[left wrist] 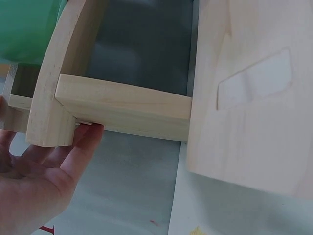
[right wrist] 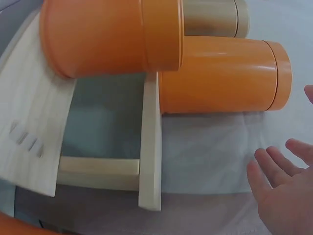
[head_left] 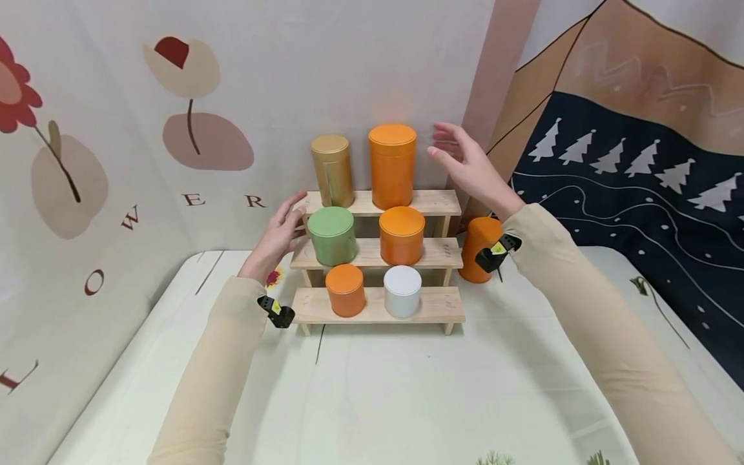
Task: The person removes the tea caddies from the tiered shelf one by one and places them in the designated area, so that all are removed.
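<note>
A three-step wooden stand (head_left: 433, 252) carries round lidded tins. At the left end of its upper steps is my left hand (head_left: 280, 231), fingers fairly straight; in the left wrist view the fingertips are right at the wooden frame (left wrist: 122, 105). My right hand (head_left: 465, 161) hovers to the right of the tall orange tin (head_left: 392, 168), apart from it, with loosely bent fingers and nothing held. Beside that tin on the top step stands a gold tin (head_left: 333, 171). A green tin (head_left: 332, 237) and an orange tin (head_left: 402, 237) occupy the middle step.
On the lowest step are a small orange tin (head_left: 345, 292) and a white tin (head_left: 402, 294). Another orange tin (head_left: 480, 252) stands on the white-covered table (head_left: 378, 394), right of the stand and partly behind my right wrist. A printed cloth (head_left: 302, 77) hangs close behind.
</note>
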A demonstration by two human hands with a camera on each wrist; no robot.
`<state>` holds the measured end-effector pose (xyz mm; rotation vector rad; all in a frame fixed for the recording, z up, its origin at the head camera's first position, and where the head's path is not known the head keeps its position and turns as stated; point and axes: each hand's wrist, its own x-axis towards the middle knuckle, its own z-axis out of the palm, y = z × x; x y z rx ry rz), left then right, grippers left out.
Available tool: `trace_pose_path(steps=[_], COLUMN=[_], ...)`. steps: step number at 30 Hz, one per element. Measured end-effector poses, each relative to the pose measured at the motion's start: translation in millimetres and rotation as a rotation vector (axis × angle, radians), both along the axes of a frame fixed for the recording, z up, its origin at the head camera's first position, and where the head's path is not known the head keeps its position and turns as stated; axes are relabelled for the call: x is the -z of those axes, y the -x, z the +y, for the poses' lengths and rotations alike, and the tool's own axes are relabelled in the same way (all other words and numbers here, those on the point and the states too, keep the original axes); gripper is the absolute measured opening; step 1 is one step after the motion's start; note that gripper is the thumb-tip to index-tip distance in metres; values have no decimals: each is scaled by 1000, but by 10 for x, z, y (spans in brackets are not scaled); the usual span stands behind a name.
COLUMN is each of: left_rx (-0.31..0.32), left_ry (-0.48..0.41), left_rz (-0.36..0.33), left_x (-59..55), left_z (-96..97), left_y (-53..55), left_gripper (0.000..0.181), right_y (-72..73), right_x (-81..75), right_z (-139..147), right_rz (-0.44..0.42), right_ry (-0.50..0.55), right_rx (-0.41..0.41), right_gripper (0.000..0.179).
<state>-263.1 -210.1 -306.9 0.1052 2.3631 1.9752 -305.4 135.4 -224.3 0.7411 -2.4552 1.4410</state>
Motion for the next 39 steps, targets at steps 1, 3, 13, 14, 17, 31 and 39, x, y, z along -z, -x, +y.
trace_pose_path(steps=[1, 3, 13, 14, 17, 31, 39], left_rx=[-2, -5, -19, -21, -22, -21, -24], left_ry=[1, 3, 6, 8, 11, 15, 0], left_rz=[-4, -3, 43, 45, 47, 28, 22], left_x=[21, 73, 241, 245, 246, 224, 214], left_z=[-13, -43, -97, -97, -97, -102, -89], left_y=[20, 70, 198, 198, 198, 193, 177], left_gripper=[52, 52, 50, 50, 50, 51, 50], right_y=[5, 13, 31, 32, 34, 76, 74], right_x=[-10, -28, -151, -163, -191, -193, -180], right_z=[-19, -60, -239, -255, -307, -521, -499], right_rz=[-2, 0, -8, -9, -18, -96, -79], right_ry=[-1, -6, 30, 32, 33, -6, -59], right_rx=[-6, -18, -65, -69, -75, 18, 43], right_gripper=[57, 57, 61, 61, 61, 78, 78])
